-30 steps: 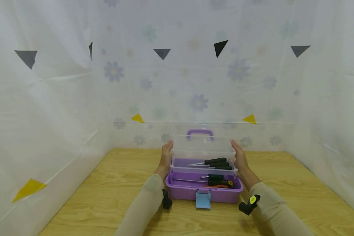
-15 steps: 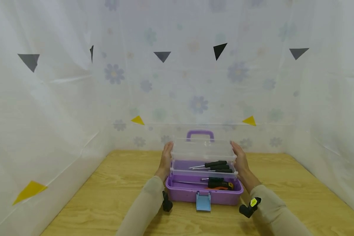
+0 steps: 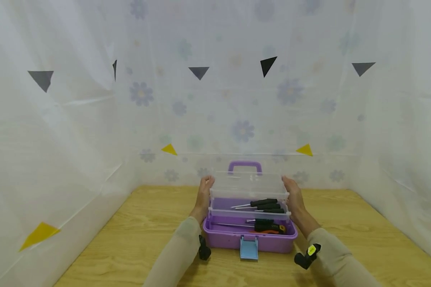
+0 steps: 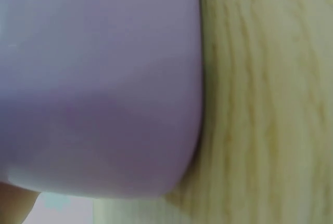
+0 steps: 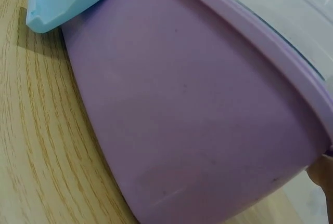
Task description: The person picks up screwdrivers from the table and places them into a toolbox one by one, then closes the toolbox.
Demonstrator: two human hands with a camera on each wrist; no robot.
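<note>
A purple toolbox (image 3: 230, 241) stands on the wooden table (image 3: 129, 239) with its clear lid (image 3: 249, 184) raised; the lid's purple handle (image 3: 245, 164) shows behind. My left hand (image 3: 203, 195) lies flat against the lid's left side and my right hand (image 3: 292, 195) against its right side, fingers straight. A clear inner tray (image 3: 249, 214) carries black-handled screwdrivers (image 3: 263, 204). More tools (image 3: 267, 227), one with an orange handle, lie in the base below. The blue latch (image 3: 249, 248) hangs open at the front. The wrist views show only the box's purple wall (image 4: 99, 78) (image 5: 192, 120), the latch (image 5: 67, 0) and the table.
White translucent sheets (image 3: 75, 119) with faint flowers and black and yellow triangles close in the table at the left, back and right. Bare wood (image 3: 362, 223) lies on both sides of the box. Small black cameras (image 3: 305, 257) sit on my wrists.
The whole view has slid down a little, so the head tilted up slightly. Both hands stay on the lid's sides; the lid looks hardly moved.
</note>
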